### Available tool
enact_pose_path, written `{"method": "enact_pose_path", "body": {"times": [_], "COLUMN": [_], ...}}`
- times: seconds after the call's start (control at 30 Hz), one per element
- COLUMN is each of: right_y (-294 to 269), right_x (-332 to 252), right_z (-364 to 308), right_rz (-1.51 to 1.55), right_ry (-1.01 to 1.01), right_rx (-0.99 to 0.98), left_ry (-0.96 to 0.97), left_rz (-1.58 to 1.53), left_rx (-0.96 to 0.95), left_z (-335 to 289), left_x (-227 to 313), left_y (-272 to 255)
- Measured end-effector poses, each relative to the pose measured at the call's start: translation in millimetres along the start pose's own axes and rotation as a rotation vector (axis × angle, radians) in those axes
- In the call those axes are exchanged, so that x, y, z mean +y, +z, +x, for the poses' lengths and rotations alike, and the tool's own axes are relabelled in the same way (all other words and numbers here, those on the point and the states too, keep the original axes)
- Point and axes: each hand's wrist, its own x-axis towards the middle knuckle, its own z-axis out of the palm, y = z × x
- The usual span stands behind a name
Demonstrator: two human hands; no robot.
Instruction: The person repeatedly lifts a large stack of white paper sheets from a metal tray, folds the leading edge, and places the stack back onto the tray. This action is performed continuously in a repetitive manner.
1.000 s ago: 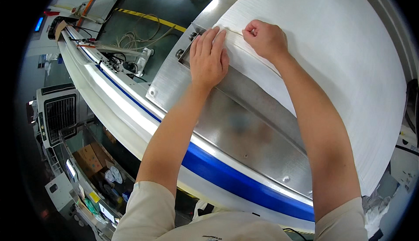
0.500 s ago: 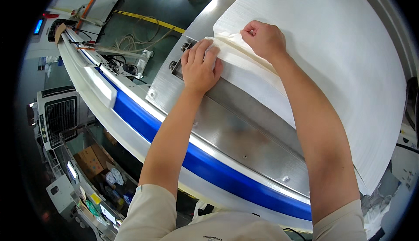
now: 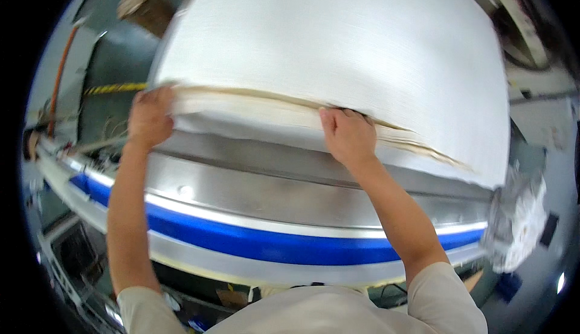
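A wide white fabric sheet lies over the metal table, with a long cream-coloured fold along its near edge. At the left end of this fold, my left hand is closed on the fabric; motion smears its fingertips. Farther right, my right hand grips the fold, thumb in front and fingers curled over into the gap behind it. Layered, wrinkled edges of the fabric show to the right of this hand.
A bare metal strip and a blue band run along the table's near side. Crumpled clear plastic hangs at the right end. A brown cylindrical block stands on the floor at far left.
My view has swung right, so the table edge now runs nearly level. My hands have spread apart along the fold, and my right hand has closed on the fabric farther right.
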Motion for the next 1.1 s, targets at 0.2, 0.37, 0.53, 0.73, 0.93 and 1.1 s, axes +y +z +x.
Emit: {"method": "enact_pose_path", "body": {"times": [0.2,0.37,0.53,0.73,0.93,1.1], "right_y": [-74,-141,-184,-210,-238,-225], "right_x": [281,419,504,595,657,647], "right_z": [-93,-141,-166,-180,-222,-224], "right_rz": [-0.384,-0.405,-0.601,-0.68,-0.509,-0.761], "right_ry": [0.342,0.525,0.686,0.751,0.67,0.759], "right_rx": [-0.014,-0.002,-0.17,-0.501,-0.452,-0.418], "left_ry": [0.018,-0.19,-0.189,-0.228,0.01,-0.155], "left_rz": [0.34,0.142,-0.013,-0.036,0.321,0.032], "left_rx": [-0.288,-0.3,-0.072,-0.021,0.075,-0.026], "left_z": [49,75,103,92,90,86], "left_x": [36,-11,-23,-96,-122,-96], "left_y": [-8,40,72,95,109,102]}}
